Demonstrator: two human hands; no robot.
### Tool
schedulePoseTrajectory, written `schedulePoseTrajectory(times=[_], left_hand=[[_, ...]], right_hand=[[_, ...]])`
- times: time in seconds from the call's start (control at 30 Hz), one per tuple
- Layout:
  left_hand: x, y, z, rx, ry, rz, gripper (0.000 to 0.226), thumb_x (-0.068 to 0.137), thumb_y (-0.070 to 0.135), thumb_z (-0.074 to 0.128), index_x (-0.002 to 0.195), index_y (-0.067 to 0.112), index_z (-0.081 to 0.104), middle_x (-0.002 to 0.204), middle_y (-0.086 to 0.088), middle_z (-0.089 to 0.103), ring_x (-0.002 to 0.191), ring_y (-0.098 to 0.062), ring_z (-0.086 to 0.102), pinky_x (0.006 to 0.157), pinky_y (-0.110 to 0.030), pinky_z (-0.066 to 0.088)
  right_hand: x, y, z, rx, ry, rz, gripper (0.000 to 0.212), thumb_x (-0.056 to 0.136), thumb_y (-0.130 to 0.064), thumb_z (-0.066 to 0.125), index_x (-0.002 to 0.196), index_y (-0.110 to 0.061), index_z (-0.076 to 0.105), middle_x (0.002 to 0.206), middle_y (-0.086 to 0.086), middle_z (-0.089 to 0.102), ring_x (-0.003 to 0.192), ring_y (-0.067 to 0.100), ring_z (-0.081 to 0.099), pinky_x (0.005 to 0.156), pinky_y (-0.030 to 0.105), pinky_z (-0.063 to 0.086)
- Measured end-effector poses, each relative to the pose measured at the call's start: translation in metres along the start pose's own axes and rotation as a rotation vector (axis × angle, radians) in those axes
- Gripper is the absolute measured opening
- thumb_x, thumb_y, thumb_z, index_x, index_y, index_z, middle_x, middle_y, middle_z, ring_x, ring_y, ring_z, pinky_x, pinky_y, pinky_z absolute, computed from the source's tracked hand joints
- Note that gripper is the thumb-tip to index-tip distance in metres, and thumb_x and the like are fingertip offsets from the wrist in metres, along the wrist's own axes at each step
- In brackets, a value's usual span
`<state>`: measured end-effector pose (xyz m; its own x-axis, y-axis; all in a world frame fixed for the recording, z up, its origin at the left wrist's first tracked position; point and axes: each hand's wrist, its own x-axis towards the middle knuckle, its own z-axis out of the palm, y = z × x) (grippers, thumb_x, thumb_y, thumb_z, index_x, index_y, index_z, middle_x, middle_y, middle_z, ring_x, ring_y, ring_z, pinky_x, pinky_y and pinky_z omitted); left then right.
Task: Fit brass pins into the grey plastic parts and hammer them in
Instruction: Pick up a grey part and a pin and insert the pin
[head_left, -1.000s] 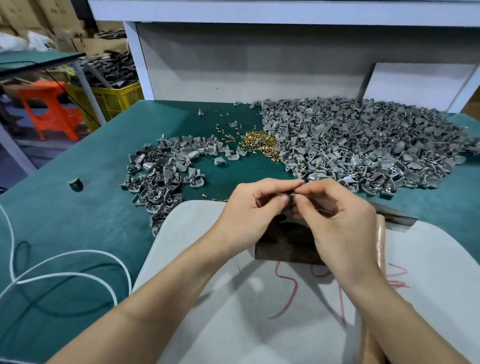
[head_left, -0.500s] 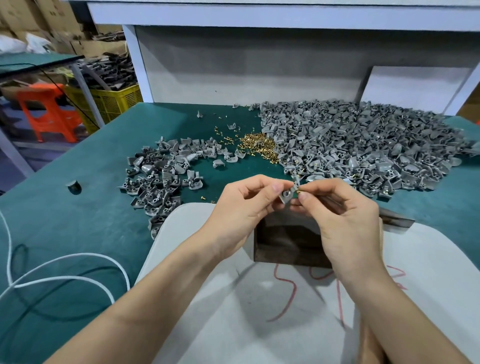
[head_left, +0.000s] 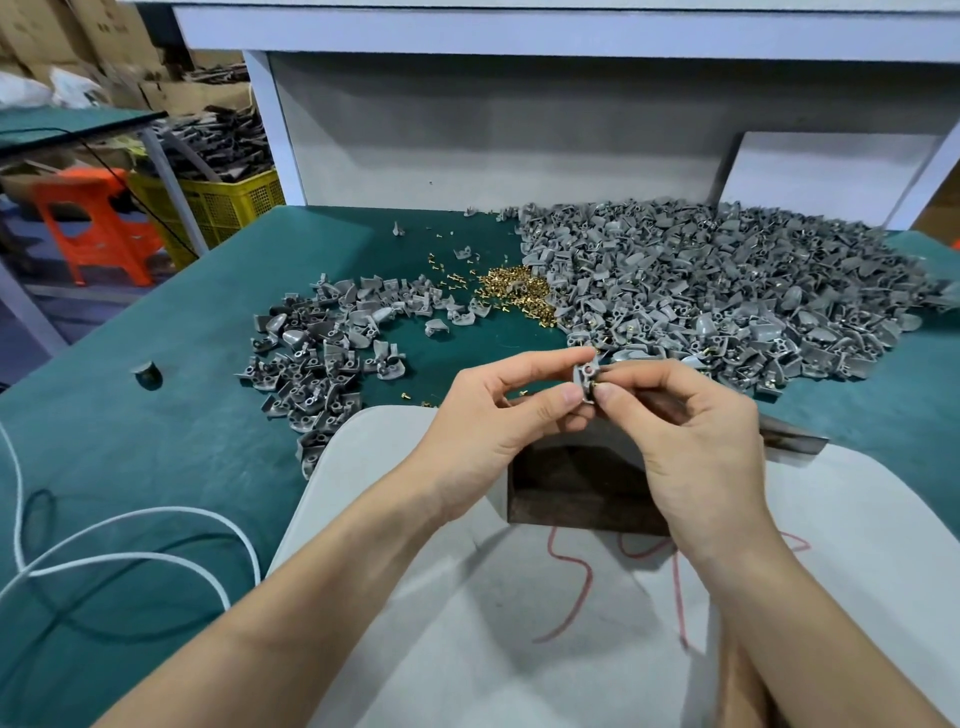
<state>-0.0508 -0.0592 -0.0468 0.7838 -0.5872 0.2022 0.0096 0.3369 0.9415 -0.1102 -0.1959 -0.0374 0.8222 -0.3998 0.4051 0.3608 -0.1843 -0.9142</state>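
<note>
My left hand (head_left: 498, 415) pinches a small grey plastic part (head_left: 586, 379) between thumb and forefinger, held up over the table's near middle. My right hand (head_left: 691, 431) pinches a brass pin (head_left: 598, 386) at the part's right side. A big heap of grey parts (head_left: 727, 291) covers the right of the green table (head_left: 156, 441). A smaller heap of grey parts (head_left: 322, 358) lies to the left. Loose brass pins (head_left: 519, 291) lie between the heaps.
A dark metal block (head_left: 576, 488) sits on a white board (head_left: 467, 623) under my hands. A wooden handle (head_left: 737, 675) lies under my right forearm. A white cable (head_left: 130, 540) loops at the left. A small dark cylinder (head_left: 147, 373) stands left. A white wall panel backs the table.
Both hands have risen slightly and turned the grey part so its face with the hole shows. The pin in my right hand is now at the part's side.
</note>
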Motion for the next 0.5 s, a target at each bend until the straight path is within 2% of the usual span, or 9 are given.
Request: schedulePoseTrajectory(times=[0.5], left_hand=[[-0.0004,-0.0009,0.0026,0.015,0.045,0.028,0.029,0.074,0.014,0.069,0.103,0.017,0.072,0.088,-0.001,0.070,0.074,-0.012,0.065,0.077,-0.022,0.054]], right_hand=[[0.0009,0.0029,-0.0012,-0.002,0.015,0.008,0.026,0.077,0.002,0.071,0.071,-0.023,0.071,0.079,-0.008,0.073,0.080,0.006,0.067,0.076,0.014,0.048]])
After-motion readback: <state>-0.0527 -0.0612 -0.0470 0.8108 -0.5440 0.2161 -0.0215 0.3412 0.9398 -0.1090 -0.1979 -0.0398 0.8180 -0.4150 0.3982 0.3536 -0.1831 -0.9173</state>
